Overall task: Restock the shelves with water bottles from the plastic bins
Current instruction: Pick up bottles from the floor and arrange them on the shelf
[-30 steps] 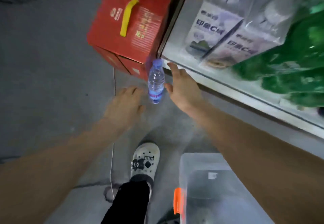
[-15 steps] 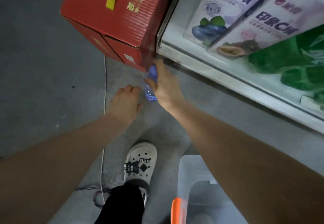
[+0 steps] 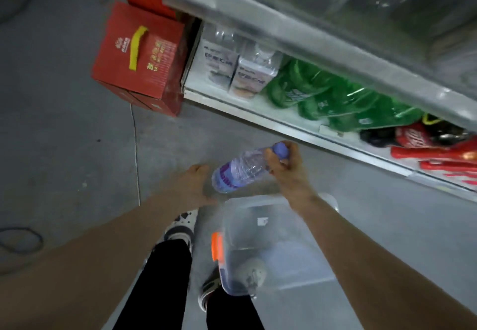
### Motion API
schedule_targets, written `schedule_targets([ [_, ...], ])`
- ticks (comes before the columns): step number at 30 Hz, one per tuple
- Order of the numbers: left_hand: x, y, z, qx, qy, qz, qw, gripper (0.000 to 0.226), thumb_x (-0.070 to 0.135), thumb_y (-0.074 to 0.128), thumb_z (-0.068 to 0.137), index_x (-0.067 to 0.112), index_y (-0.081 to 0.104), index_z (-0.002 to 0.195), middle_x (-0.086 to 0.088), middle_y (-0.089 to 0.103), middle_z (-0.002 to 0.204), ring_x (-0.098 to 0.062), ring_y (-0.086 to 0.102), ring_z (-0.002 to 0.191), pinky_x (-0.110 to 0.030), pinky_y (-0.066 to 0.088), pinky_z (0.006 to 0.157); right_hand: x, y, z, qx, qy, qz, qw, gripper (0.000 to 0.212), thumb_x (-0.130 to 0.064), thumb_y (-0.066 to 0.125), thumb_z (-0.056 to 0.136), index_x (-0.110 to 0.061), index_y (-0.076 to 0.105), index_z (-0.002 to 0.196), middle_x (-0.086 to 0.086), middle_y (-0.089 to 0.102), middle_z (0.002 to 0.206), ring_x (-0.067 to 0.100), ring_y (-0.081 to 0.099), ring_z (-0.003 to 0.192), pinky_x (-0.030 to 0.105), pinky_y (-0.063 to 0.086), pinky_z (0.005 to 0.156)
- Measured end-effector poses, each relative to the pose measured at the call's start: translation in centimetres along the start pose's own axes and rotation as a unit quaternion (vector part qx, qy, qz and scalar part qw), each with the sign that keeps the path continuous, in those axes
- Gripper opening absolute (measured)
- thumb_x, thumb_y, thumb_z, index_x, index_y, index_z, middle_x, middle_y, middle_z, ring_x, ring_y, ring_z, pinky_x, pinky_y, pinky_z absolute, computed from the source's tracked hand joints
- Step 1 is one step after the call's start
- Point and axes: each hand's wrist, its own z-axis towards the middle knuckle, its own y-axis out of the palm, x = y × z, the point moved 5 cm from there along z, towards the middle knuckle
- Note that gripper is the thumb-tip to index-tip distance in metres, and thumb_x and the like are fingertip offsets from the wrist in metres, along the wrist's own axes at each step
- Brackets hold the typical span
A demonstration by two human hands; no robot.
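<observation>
My right hand (image 3: 286, 172) grips a small clear water bottle (image 3: 238, 171) by its purple cap end. The bottle hangs tilted, its base pointing left, above the floor and the far rim of a clear plastic bin (image 3: 258, 249). My left hand (image 3: 195, 185) is just left of the bottle's base, fingers loosely curled, holding nothing. The bottom shelf (image 3: 258, 107) runs diagonally to the upper right of the bottle.
The shelf holds white drink cartons (image 3: 240, 71), green bottle packs (image 3: 335, 97) and red packs (image 3: 438, 154). A higher shelf edge (image 3: 296, 38) overhangs. Red gift boxes (image 3: 142, 58) stand on the floor at its left end. A thin cable (image 3: 135, 154) crosses the grey floor. My shoes are beside the bin.
My right hand took the bottle from the floor beside the red box and lifted it back toward the bin. The view pulled up and away from the shelf.
</observation>
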Motion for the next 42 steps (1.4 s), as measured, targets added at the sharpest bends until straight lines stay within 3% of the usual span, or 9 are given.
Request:
schedule_targets([
  [4,10.1,-1.6,-7.4,-0.033,0.08,-0.123,0.989,0.094,0.049,0.084,0.051,0.025,0.047,0.134,0.004,0.062,0.126,-0.017,0.061,0.113,-0.039,0.049,0.097,-8.5,-8.9,-6.8,-0.015,-0.004,0.058,0.998,0.015,-0.021,0.063,0.095,-0.019,0.049,0.101,0.007,0.063,0.09,0.013,0.06,0.075,0.029,0.055,0.068],
  [8,20.4,-5.3,-15.2,0.006,0.122,-0.111,0.986,0.073,0.035,0.089,0.06,0.023,0.052,0.122,0.008,0.066,0.109,-0.011,0.064,0.099,-0.025,0.05,0.086,-16.3,-17.5,-13.8,0.049,-0.041,0.108,0.992,0.019,-0.024,0.063,0.095,-0.016,0.051,0.106,-0.011,0.069,0.076,0.0,0.063,0.066,0.021,0.054,0.063],
  [14,34.3,-9.4,-25.2,0.027,0.202,-0.034,0.978,0.066,0.045,0.085,0.059,0.03,0.051,0.114,0.013,0.065,0.105,-0.01,0.063,0.095,-0.028,0.051,0.083,-24.9,-26.8,-24.2,0.155,-0.075,0.083,0.982,0.056,-0.055,0.068,0.075,-0.032,0.046,0.122,0.0,0.068,0.104,0.02,0.068,0.097,0.051,0.054,0.09],
  [18,42.9,-11.6,-30.5,0.017,0.282,0.048,0.958,0.068,0.043,0.087,0.06,0.025,0.054,0.117,0.01,0.067,0.106,-0.013,0.064,0.097,-0.03,0.052,0.086,-30.2,-33.5,-29.5,0.23,-0.101,0.081,0.965,0.038,-0.041,0.064,0.088,-0.026,0.043,0.117,0.004,0.062,0.102,0.028,0.064,0.1,0.054,0.051,0.093],
  [26,60.4,-18.1,-41.1,0.025,0.468,0.273,0.84,0.074,0.053,0.078,0.068,0.023,0.051,0.13,0.006,0.063,0.122,-0.013,0.06,0.11,-0.025,0.046,0.092,-42.0,-47.5,-40.8,0.363,-0.204,0.015,0.909,0.048,-0.047,0.06,0.091,-0.021,0.042,0.126,0.003,0.064,0.108,0.025,0.062,0.1,0.04,0.052,0.084],
  [30,69.7,-22.7,-47.5,0.137,0.53,0.37,0.75,0.057,0.052,0.069,0.08,0.023,0.054,0.127,0.0,0.064,0.122,-0.022,0.059,0.111,-0.031,0.047,0.084,-48.4,-55.0,-47.1,0.401,-0.254,-0.032,0.88,0.047,-0.047,0.056,0.093,-0.018,0.042,0.127,0.006,0.061,0.107,0.027,0.064,0.097,0.049,0.054,0.088],
  [35,80.8,-28.0,-57.4,0.35,0.592,0.334,0.645,0.055,0.043,0.064,0.086,0.017,0.051,0.133,-0.008,0.055,0.13,-0.028,0.052,0.12,-0.037,0.042,0.097,-57.4,-64.8,-54.2,0.427,-0.343,-0.099,0.831,0.044,-0.047,0.057,0.091,-0.021,0.047,0.126,0.006,0.063,0.115,0.028,0.063,0.105,0.051,0.052,0.093],
  [39,87.0,-31.6,-61.9,0.482,0.571,0.265,0.609,0.062,0.036,0.065,0.087,0.012,0.043,0.141,-0.013,0.048,0.136,-0.033,0.048,0.123,-0.042,0.038,0.101,-64.3,-71.5,-57.4,0.445,-0.402,-0.127,0.79,0.032,-0.039,0.053,0.097,-0.02,0.044,0.12,0.012,0.061,0.114,0.03,0.063,0.103,0.05,0.052,0.089],
  [42,89.7,-33.5,-62.5,0.541,0.516,0.23,0.622,0.064,0.035,0.065,0.088,0.01,0.04,0.141,-0.015,0.047,0.136,-0.036,0.048,0.121,-0.043,0.038,0.098,-69.0,-74.7,-58.2,0.447,-0.453,-0.128,0.761,0.017,-0.031,0.049,0.1,-0.02,0.042,0.11,0.009,0.058,0.1,0.022,0.056,0.088,0.049,0.053,0.084],
])
